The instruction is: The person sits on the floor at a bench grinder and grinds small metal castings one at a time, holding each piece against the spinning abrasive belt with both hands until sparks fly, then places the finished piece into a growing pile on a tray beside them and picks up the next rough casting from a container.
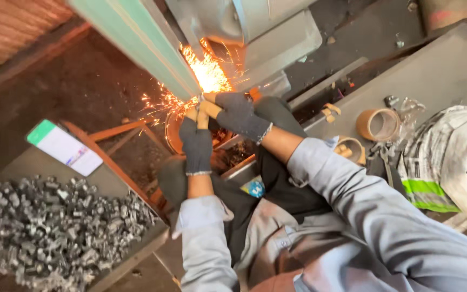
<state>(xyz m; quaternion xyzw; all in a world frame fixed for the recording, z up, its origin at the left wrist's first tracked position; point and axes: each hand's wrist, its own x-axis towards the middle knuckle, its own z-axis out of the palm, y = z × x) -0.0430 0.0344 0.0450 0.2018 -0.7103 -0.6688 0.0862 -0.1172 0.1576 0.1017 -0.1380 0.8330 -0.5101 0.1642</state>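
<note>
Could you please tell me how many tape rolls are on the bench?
2: one roll lies beside the white sack; the other roll sits nearer the right forearm. More may be hidden.

1. My head-worn camera looks steeply down, tilted, over my sleeves onto my left hand [197, 145] and right hand [240, 114].
2. Close range; the sparks [207, 73] sit centre-top.

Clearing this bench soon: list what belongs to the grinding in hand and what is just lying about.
In use:
left hand and right hand, gloved, at the sparks
grinding machine
heap of small metal parts

Lying about:
phone
two tape rolls
striped sack
</note>
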